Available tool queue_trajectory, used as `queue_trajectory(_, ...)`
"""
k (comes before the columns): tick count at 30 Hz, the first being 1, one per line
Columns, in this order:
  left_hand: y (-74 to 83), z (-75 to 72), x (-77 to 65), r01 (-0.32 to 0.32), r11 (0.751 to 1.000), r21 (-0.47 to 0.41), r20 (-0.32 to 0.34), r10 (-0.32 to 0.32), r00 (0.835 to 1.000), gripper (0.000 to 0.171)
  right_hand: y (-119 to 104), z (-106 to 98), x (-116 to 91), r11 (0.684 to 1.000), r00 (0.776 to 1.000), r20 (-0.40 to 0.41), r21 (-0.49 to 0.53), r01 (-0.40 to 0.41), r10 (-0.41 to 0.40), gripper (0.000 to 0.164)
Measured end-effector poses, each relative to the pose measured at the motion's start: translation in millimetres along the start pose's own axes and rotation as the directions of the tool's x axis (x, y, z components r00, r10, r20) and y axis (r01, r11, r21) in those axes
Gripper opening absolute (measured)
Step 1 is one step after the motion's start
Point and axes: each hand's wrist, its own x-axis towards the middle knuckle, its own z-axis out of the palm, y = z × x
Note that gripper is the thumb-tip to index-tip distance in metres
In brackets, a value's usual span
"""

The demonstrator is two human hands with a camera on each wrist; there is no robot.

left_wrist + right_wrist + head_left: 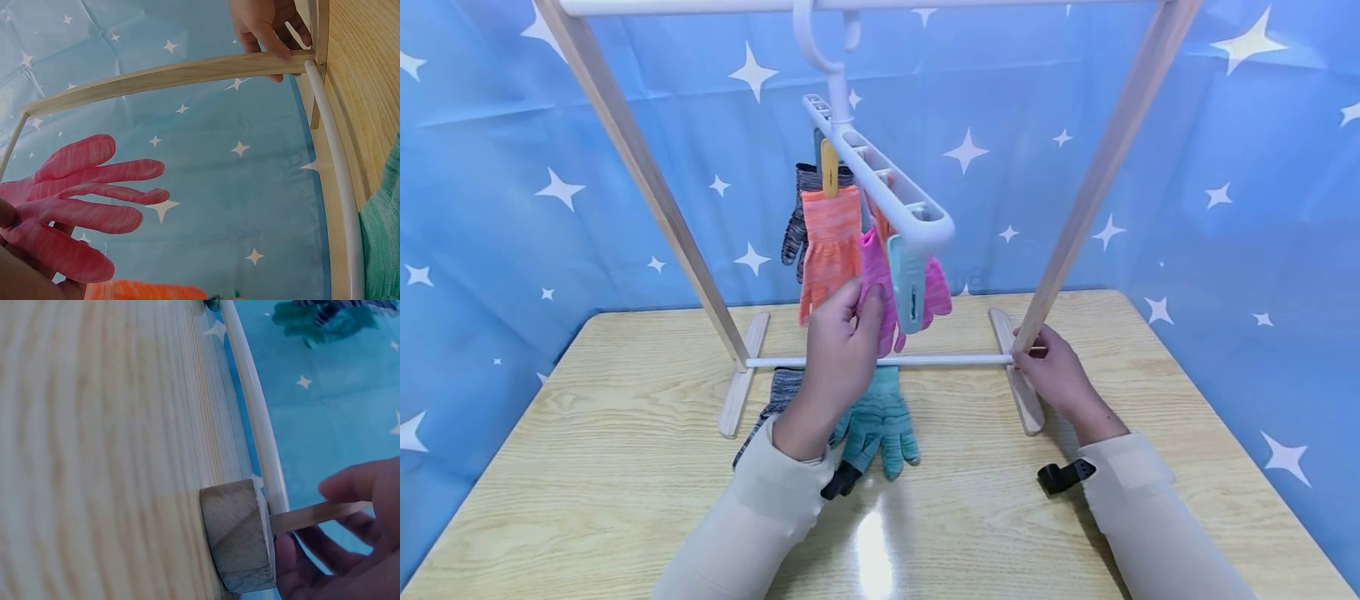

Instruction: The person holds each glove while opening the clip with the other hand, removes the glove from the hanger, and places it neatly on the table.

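My left hand (842, 354) pinches a pink knit glove (878, 287) between thumb and fingers. The glove hangs under the near end of a white clip hanger (880, 179), beside a light-blue clip (907, 283). In the left wrist view the fingers of the pink glove (94, 215) spread out sideways. My right hand (1060, 375) holds the right wooden post (1097, 183) of the rack low down, just above its foot. Seen from the right wrist, thumb and fingers lie on either side of the post (312, 517).
An orange glove (831, 250) hangs from a yellow clip (829, 171), with a dark mottled glove (793, 233) behind it. On the table under the left forearm lie a teal glove (883, 421) and a dark striped glove (784, 387). A white bar (947, 360) joins the rack's posts low down.
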Motion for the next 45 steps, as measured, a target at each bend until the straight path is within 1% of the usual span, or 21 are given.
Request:
queue_trajectory(6, -2.1, 5.6, 2.9, -0.036, 0.999, 0.003, 0.013, 0.036, 0.999, 0.028, -1, -3, 1, 0.999, 0.999, 0.004, 0.033, -0.033, 0.033, 0.054)
queue_trajectory(11, -2.3, 13.1, 4.4, -0.051, 0.999, 0.010, 0.016, 0.051, 0.999, 0.031, -5, -8, -2, 0.997, 0.997, -0.026, 0.044, -0.070, 0.071, 0.058)
queue_trajectory(13, -3.0, 15.3, 5.1, -0.056, 0.998, 0.010, 0.020, 0.056, 0.998, 0.032, -8, -11, -3, 0.997, 0.996, -0.059, 0.050, -0.065, 0.068, 0.057)
queue_trajectory(16, -2.9, 17.1, 4.8, -0.054, 0.998, 0.016, 0.027, 0.053, 0.998, 0.030, -15, -15, -6, 0.997, 0.992, -0.118, 0.066, -0.031, 0.038, 0.056)
queue_trajectory(19, -1.7, 18.4, 3.5, -0.043, 0.999, 0.026, 0.033, 0.043, 0.999, 0.027, -22, -19, -9, 0.997, 0.981, -0.194, 0.078, 0.005, 0.010, 0.054)
queue_trajectory(21, -0.7, 19.8, 2.9, -0.035, 0.999, 0.030, 0.035, 0.034, 0.999, 0.026, -27, -25, -12, 0.996, 0.968, -0.249, 0.090, 0.024, -0.001, 0.052)
queue_trajectory(24, 0.2, 22.6, 3.7, -0.036, 0.999, 0.032, 0.039, 0.035, 0.999, 0.027, -38, -35, -16, 0.984, 0.935, -0.355, 0.165, 0.066, -0.003, 0.050)
queue_trajectory(26, 1.0, 24.5, 4.3, -0.035, 0.999, 0.031, 0.045, 0.034, 0.998, 0.027, -46, -41, -21, 0.958, 0.900, -0.436, 0.258, 0.121, 0.004, 0.048)
queue_trajectory(28, 1.4, 26.3, 4.4, -0.029, 0.999, 0.029, 0.053, 0.028, 0.998, 0.026, -55, -46, -28, 0.920, 0.859, -0.512, 0.335, 0.204, -0.005, 0.044)
queue_trajectory(29, 1.6, 27.1, 4.3, -0.025, 0.999, 0.026, 0.058, 0.023, 0.998, 0.026, -60, -47, -33, 0.897, 0.839, -0.543, 0.360, 0.256, -0.022, 0.041)
queue_trajectory(31, 1.8, 28.3, 3.7, -0.017, 1.000, 0.023, 0.061, 0.015, 0.998, 0.025, -70, -46, -42, 0.849, 0.801, -0.593, 0.378, 0.368, -0.083, 0.035)
queue_trajectory(33, 1.9, 29.1, 3.5, -0.013, 1.000, 0.022, 0.060, 0.012, 0.998, 0.026, -81, -44, -51, 0.817, 0.775, -0.604, 0.345, 0.462, -0.183, 0.031)
queue_trajectory(35, 1.8, 29.6, 3.7, -0.017, 1.000, 0.024, 0.057, 0.015, 0.998, 0.026, -93, -41, -57, 0.769, 0.752, -0.594, 0.325, 0.550, -0.286, 0.028)
queue_trajectory(38, 1.8, 29.9, 3.9, -0.021, 0.999, 0.034, 0.057, 0.019, 0.998, 0.027, -112, -37, -62, 0.712, 0.720, -0.562, 0.297, 0.636, -0.408, 0.025)
queue_trajectory(39, 1.7, 30.0, 3.9, -0.023, 0.999, 0.039, 0.057, 0.020, 0.998, 0.028, -118, -37, -61, 0.694, 0.711, -0.552, 0.297, 0.656, -0.436, 0.024)
queue_trajectory(41, 2.1, 29.9, 3.8, -0.026, 0.999, 0.043, 0.059, 0.023, 0.998, 0.029, -129, -37, -58, 0.669, 0.704, -0.529, 0.303, 0.679, -0.475, 0.021)
queue_trajectory(43, 2.5, 30.2, 3.6, -0.025, 0.999, 0.047, 0.060, 0.023, 0.998, 0.029, -140, -38, -54, 0.660, 0.713, -0.498, 0.320, 0.680, -0.493, 0.019)
queue_trajectory(45, 3.0, 30.7, 3.5, -0.022, 0.999, 0.047, 0.059, 0.019, 0.998, 0.030, -151, -40, -49, 0.675, 0.737, -0.461, 0.329, 0.660, -0.495, 0.019)
